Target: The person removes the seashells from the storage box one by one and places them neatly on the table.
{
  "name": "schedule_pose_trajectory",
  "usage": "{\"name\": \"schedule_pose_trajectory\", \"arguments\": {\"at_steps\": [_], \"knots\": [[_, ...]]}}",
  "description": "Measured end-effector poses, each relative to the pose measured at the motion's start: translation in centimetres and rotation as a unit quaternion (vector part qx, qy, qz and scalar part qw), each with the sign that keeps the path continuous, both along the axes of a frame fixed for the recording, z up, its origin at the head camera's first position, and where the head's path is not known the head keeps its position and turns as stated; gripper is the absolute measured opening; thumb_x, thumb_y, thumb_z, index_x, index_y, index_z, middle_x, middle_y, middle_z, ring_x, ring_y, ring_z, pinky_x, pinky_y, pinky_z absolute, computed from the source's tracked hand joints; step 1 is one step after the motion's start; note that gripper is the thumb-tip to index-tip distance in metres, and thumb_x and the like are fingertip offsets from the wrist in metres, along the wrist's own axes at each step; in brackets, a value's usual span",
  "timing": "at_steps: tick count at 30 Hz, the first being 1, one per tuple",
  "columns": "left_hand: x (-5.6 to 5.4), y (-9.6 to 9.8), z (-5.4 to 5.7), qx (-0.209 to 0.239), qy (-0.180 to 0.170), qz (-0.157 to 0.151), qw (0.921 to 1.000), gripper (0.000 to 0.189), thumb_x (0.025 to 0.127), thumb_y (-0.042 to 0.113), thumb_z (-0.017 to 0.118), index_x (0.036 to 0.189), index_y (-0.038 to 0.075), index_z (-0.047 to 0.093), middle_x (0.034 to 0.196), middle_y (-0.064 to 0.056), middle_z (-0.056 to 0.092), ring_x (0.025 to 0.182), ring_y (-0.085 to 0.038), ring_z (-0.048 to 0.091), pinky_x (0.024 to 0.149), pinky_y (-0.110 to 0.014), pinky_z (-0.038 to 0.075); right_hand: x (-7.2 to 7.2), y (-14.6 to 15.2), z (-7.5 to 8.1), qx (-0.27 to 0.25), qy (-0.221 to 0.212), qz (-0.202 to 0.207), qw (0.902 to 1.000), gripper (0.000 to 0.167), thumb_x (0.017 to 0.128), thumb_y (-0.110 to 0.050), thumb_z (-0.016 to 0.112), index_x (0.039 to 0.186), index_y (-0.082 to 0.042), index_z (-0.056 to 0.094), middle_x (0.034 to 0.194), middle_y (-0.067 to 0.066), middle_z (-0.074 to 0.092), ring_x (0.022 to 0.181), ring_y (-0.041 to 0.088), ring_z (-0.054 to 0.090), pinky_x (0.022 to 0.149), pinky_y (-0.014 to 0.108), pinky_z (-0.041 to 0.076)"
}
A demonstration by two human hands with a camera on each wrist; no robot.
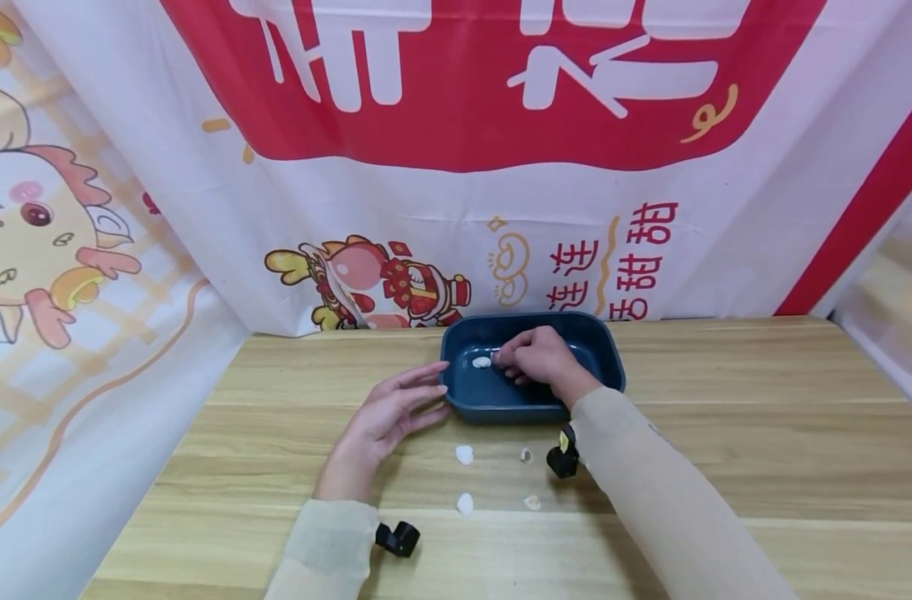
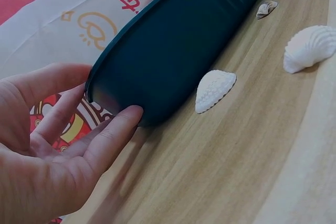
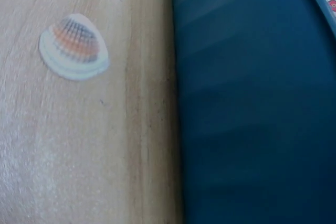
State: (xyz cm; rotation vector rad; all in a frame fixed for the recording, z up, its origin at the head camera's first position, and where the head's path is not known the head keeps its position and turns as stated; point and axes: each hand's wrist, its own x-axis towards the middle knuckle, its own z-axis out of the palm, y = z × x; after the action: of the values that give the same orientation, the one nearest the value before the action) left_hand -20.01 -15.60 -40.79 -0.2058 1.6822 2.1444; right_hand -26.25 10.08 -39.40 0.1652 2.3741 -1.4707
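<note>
A dark blue plastic basin (image 1: 493,414) stands at the back of the wooden table. My left hand (image 1: 396,410) is at its left end; in the left wrist view the thumb meets the rim and a fingertip touches the outer wall. My right hand (image 1: 538,357) reaches inside, its fingers bent together, pinching a small pale seashell that they mostly cover. Just left of those fingertips, a white seashell (image 1: 482,362) lies on the basin floor. The right wrist view has the basin's wall hiding that hand.
In front of the basin, white seashells (image 1: 464,454) (image 1: 465,504) lie on the left, with a small brownish shell (image 1: 527,455) and an orange-tinged shell (image 3: 73,45) on the right. A printed cloth (image 1: 396,192) hangs right behind the table.
</note>
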Motion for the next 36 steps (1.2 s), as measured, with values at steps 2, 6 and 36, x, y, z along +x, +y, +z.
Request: {"name": "schedule_pose_trajectory", "arguments": {"at_steps": [2, 6, 36], "knots": [[0.0, -0.1, 0.0, 0.001, 0.001, 0.0, 1.0, 0.049, 0.102, 0.003, 0.07, 0.148, 0.017, 0.066, 0.16, -0.01, 0.057, 0.141, -0.034, 0.063, 0.108, -0.044, 0.062, 0.0, 0.0, 0.2, -0.008, 0.004, -0.007, 0.9999, 0.019, 0.103, -0.023, 0.074, 0.112, -0.007, 0.08, 0.114, 0.012, 0.076, 0.094, 0.022, 0.071, 0.077, 0.027, 0.065], [0.0, -0.2, 0.0, 0.002, 0.003, -0.002, 1.0, 0.048, 0.102, 0.003, 0.069, 0.148, 0.017, 0.066, 0.16, -0.01, 0.057, 0.14, -0.033, 0.064, 0.109, -0.045, 0.061, 0.1, 0.1, 0.8, -0.011, 0.007, -0.021, 0.9997, 0.019, 0.103, -0.025, 0.074, 0.112, -0.009, 0.08, 0.112, 0.011, 0.076, 0.092, 0.022, 0.07, 0.073, 0.024, 0.062], [0.0, 0.0, -0.1, 0.002, -0.002, 0.007, 1.0, 0.046, 0.103, 0.004, 0.069, 0.147, 0.019, 0.068, 0.159, -0.009, 0.059, 0.137, -0.031, 0.067, 0.108, -0.045, 0.062, 9.0, 4.6, 3.8, -0.172, 0.033, 0.0, 0.9845, 0.021, 0.104, -0.026, 0.073, 0.116, -0.008, 0.074, 0.113, 0.004, 0.076, 0.093, 0.022, 0.066, 0.074, 0.024, 0.062]]}}
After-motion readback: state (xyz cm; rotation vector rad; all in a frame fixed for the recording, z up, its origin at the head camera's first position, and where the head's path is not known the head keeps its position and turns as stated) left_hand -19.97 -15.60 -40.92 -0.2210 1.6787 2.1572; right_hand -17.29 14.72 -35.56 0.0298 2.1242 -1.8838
